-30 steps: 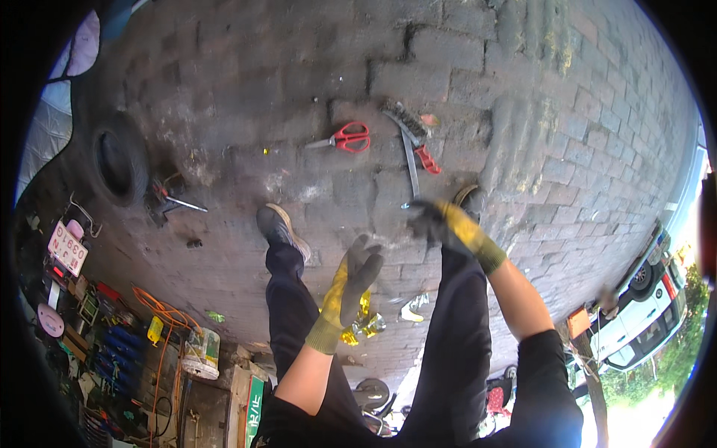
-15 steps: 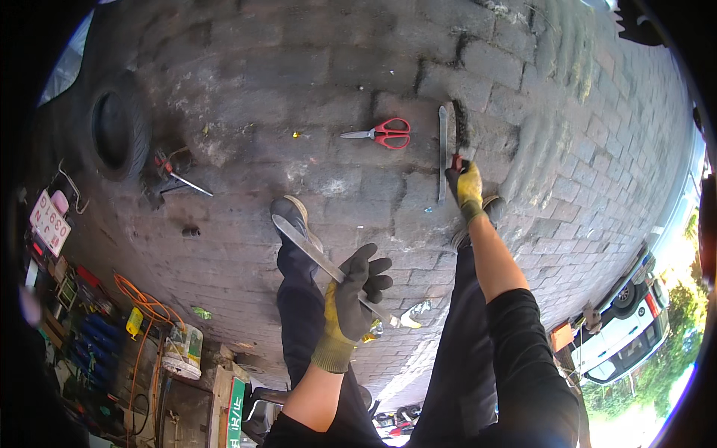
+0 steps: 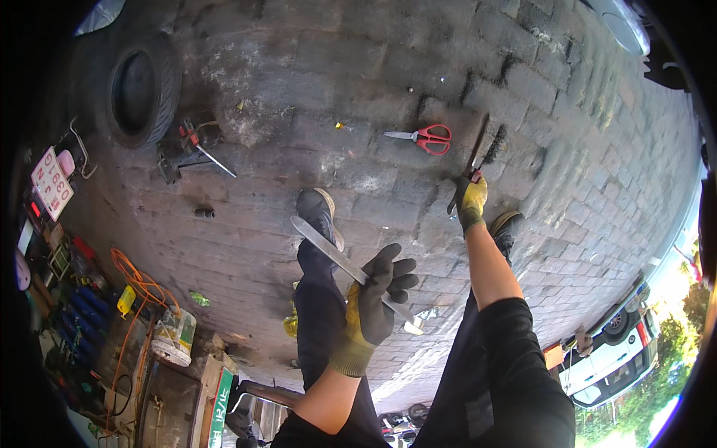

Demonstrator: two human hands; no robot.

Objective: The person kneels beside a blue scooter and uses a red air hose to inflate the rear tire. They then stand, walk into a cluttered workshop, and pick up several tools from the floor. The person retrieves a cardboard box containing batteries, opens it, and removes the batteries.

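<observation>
My left hand [image 3: 377, 295], in a grey and yellow work glove, holds a long flat metal bar [image 3: 326, 243] with a rounded end. The bar slants across the palm, and its lower end sticks out past the fingers. Low over the paving, my right hand [image 3: 472, 196] in a matching glove is closed on something red at a thin dark strip [image 3: 480, 142]. The strip points away from me; its kind is unclear. Just left of it lie red-handled scissors [image 3: 422, 137], partly spread.
A black tyre [image 3: 142, 91] lies at the far left, near a red-and-black tool [image 3: 190, 138] with a metal rod. Lower left are an orange hose [image 3: 138, 278], a white bucket [image 3: 174, 337] and clutter. A white car [image 3: 609, 364] stands at the right.
The view has shifted, so ground objects sit farther right. Beside my right hand, a broad pale bar is replaced by a thin dark strip. My left hand still holds its bar.
</observation>
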